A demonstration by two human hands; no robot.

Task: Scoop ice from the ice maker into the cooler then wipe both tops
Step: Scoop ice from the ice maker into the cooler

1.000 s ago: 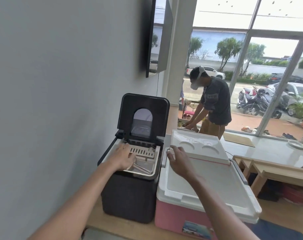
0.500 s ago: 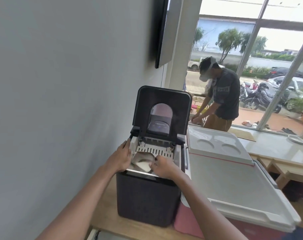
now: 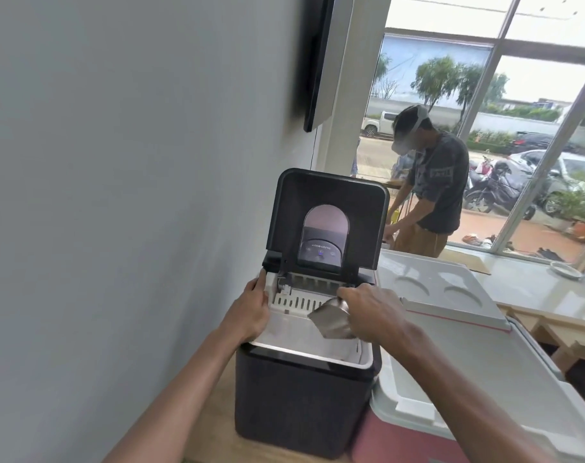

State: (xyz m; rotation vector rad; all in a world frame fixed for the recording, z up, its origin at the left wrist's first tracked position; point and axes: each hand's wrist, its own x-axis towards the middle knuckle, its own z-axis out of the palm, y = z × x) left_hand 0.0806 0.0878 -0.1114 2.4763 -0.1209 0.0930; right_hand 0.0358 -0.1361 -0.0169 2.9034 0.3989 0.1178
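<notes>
**Scoop held over the open ice maker, cooler shut beside it**

The black ice maker (image 3: 301, 396) stands on a wooden counter (image 3: 214, 416) close to a grey wall (image 3: 117, 195) on its left; its lid (image 3: 328, 195) is swung up and stands upright at its back edge, so the white interior shows below; the left hand (image 3: 251, 312) grips the left rim of the ice maker's opening, fingers curled over the edge; the right hand (image 3: 374, 312) is closed round the handle of a metal scoop (image 3: 331, 320), which hangs tilted over the right half of the opening with its bowl toward the middle; whether the scoop carries ice cannot be told. Just right of the ice maker, touching or nearly touching its side, sits the cooler (image 3: 384, 439), pink in the body, its white top (image 3: 468, 355) closed, with two round recesses in the far part. Beyond the ice maker, by a large window (image 3: 535, 128), another person (image 3: 438, 188) bends over a surface; a dark screen (image 3: 318, 61) hangs on the wall above the ice maker.
</notes>
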